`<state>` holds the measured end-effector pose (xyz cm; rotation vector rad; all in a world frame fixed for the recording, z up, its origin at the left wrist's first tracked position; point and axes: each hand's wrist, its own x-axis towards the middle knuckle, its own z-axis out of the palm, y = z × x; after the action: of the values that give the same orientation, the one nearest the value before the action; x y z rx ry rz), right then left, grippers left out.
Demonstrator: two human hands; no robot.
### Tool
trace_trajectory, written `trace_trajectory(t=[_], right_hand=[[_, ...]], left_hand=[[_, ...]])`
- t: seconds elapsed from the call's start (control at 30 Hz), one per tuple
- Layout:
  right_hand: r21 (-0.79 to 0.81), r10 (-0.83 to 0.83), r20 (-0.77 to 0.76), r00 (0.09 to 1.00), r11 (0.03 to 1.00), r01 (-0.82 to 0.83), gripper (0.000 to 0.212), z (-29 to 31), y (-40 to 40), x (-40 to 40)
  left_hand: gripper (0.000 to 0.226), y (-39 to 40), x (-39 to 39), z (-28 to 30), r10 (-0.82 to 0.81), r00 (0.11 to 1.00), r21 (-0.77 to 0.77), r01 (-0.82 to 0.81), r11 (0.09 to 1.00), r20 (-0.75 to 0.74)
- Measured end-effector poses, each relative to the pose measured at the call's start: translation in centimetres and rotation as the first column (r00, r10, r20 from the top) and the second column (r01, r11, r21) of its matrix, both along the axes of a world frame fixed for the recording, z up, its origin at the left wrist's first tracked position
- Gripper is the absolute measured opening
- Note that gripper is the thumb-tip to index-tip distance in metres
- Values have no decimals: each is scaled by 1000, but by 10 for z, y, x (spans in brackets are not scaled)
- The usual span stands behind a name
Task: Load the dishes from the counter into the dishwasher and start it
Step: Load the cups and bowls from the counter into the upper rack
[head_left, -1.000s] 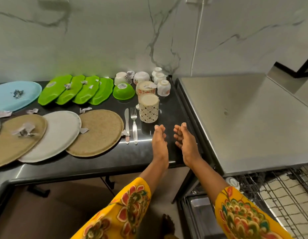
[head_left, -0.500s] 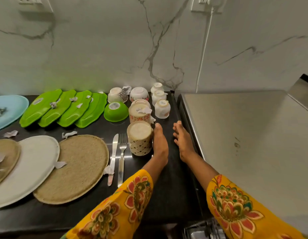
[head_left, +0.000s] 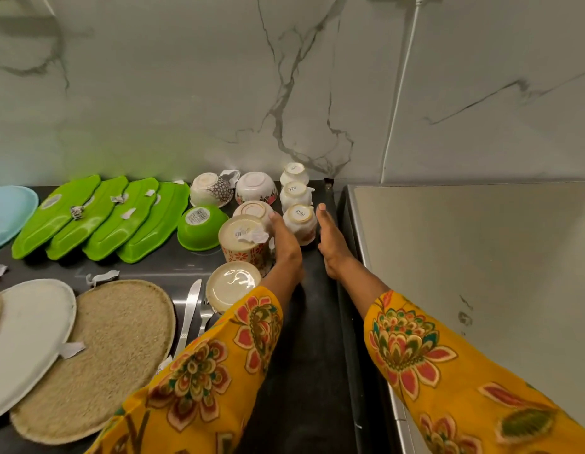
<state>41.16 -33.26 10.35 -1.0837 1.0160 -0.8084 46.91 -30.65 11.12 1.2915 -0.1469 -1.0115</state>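
Both our hands, left [head_left: 284,239] and right [head_left: 332,244], flank the nearest cup [head_left: 300,224] upside down on the tabletop [head_left: 304,322], fingers straight and apart, apparently to lift it.

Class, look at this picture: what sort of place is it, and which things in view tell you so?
Most likely a home kitchen: a dark counter against a marble-look wall, upturned cups and green trays laid out, knife beside them.
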Motion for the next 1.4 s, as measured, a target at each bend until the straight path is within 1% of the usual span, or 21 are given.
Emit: trace_trajectory(t=[0.13,0.23,0.3,0.4,0.47,0.6,0.7,0.83,0.93,0.97,1.03,1.1,1.23,1.4], right_hand=[[7,32,-41,999,999,-32,56,-12,-13,2],[0,15,-85,996,1000,-15,57,-18,-9,1],[-20,-13,-113,994,1000,10,52,-21,-1,-2],[-34,-63,-116,991,998,59,37,-23,18,-9],[-29,-92,-116,989,996,90,30,-22,36,-14],[8,-163,-97,982,986,165,29,-18,80,-27],[35,-210,-101,972,976,214,27,-16,120,-36],[48,-294,-84,952,953,299,17,-11,176,-47],[32,-321,-81,944,945,325,19,-9,214,-57],[34,-328,-85,941,943,331,25,-9,225,-61],[46,-333,-90,938,940,338,35,-7,248,-71],[49,-334,-87,939,940,339,38,-4,270,-83],[30,-358,-86,930,932,361,34,3,306,-108],[37,-393,-69,917,918,396,24,10,336,-145]], left_hand=[[55,-5,0,2,-54,999,0,54,999,9],[50,1,-3,0,-60,998,-1,60,998,18],[55,8,-5,-3,-61,998,0,61,998,23],[58,27,-12,-8,-86,996,-17,85,996,-5],[59,44,-17,-9,-119,992,-7,119,993,-34],[56,86,-24,-10,-179,980,-28,177,984,-82],[60,127,-27,-11,-262,962,-28,260,965,-82],[56,178,-30,-10,-322,943,-27,321,947,-80],[57,215,-36,-9,-364,931,-8,364,932,-35],[54,227,-39,-9,-383,923,-3,383,924,-33],[46,249,-46,-7,-412,910,-2,412,911,-55],[43,267,-54,-5,-435,897,2,436,900,-81],[50,297,-77,-3,-466,881,5,468,884,-86],[46,321,-113,-2,-473,874,-25,473,881,-112]])
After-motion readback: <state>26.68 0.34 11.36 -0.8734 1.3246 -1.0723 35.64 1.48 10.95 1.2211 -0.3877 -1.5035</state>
